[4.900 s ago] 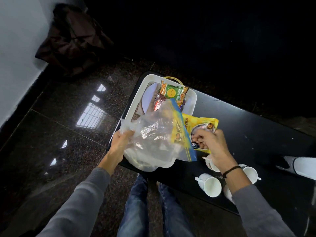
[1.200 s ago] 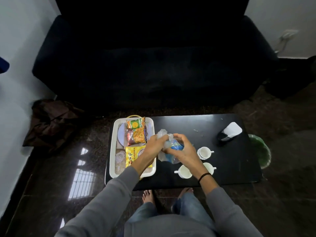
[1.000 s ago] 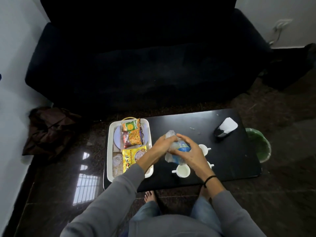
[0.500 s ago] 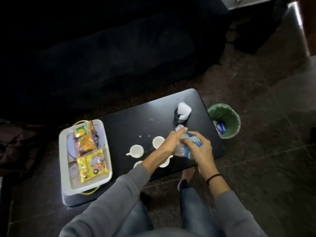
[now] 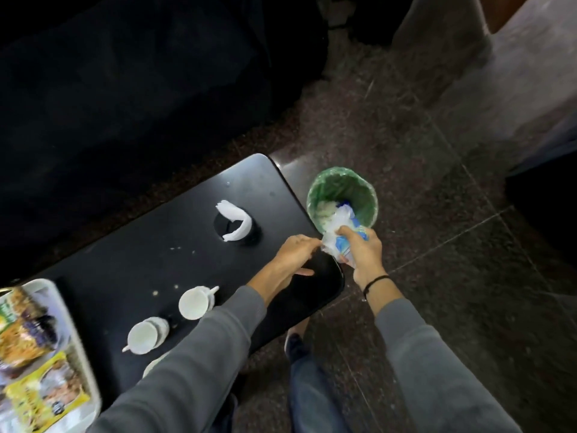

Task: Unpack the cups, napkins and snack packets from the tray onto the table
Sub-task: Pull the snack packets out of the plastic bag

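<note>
My right hand [image 5: 363, 253] grips a crumpled clear plastic bag [image 5: 338, 232] with blue print, held just over the rim of a green-lined bin [image 5: 365, 195] beside the table's right end. My left hand [image 5: 293, 260] is next to it with fingertips at the bag's edge; a grip there is unclear. Two white cups [image 5: 195, 303] [image 5: 145, 335] stand on the black table [image 5: 150, 260], and a third shows partly under my left sleeve. The white tray [image 5: 67, 310] at the far left holds snack packets, an orange one [image 5: 22, 335] and a yellow one [image 5: 46, 398].
A black holder with white napkins [image 5: 235, 223] stands on the table's far right part. A dark sofa [image 5: 125, 89] runs behind the table. Crumbs dot the tabletop. My legs in jeans [image 5: 312, 395] are below the table's near edge, over a dark stone floor.
Both hands carried the crumpled bag rightward off the table to above the bin. The view swung right, so the tray now sits at the left edge.
</note>
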`<action>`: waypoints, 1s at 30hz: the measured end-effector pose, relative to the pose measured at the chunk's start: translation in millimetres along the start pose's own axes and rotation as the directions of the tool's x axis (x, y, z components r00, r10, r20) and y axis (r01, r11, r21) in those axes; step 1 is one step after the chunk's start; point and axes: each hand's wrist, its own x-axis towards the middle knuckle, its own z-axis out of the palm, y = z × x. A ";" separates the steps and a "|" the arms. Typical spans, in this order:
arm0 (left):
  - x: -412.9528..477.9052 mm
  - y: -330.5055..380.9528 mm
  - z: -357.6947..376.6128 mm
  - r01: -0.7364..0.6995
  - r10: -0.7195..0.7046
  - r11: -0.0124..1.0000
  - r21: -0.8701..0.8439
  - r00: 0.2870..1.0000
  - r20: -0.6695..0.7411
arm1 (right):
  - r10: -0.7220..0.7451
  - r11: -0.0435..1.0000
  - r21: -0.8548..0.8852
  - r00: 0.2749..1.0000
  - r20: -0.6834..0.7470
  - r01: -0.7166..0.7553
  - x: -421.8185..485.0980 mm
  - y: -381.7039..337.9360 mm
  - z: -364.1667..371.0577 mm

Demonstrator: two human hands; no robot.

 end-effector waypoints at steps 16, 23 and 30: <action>76.3 23.9 28.0 0.036 -0.034 0.999 0.032 0.998 -0.043 | -0.162 0.936 -0.324 0.985 -0.050 0.138 139.5 -22.5 14.4; 74.6 17.0 20.7 0.044 -0.042 0.999 0.032 0.998 -0.055 | -0.105 0.935 -0.344 0.993 -0.051 0.082 130.1 -3.4 14.9; 58.1 8.2 10.3 0.042 -0.042 0.999 -0.002 0.996 -0.080 | -0.142 0.917 -0.373 0.990 0.023 0.140 101.1 4.0 20.4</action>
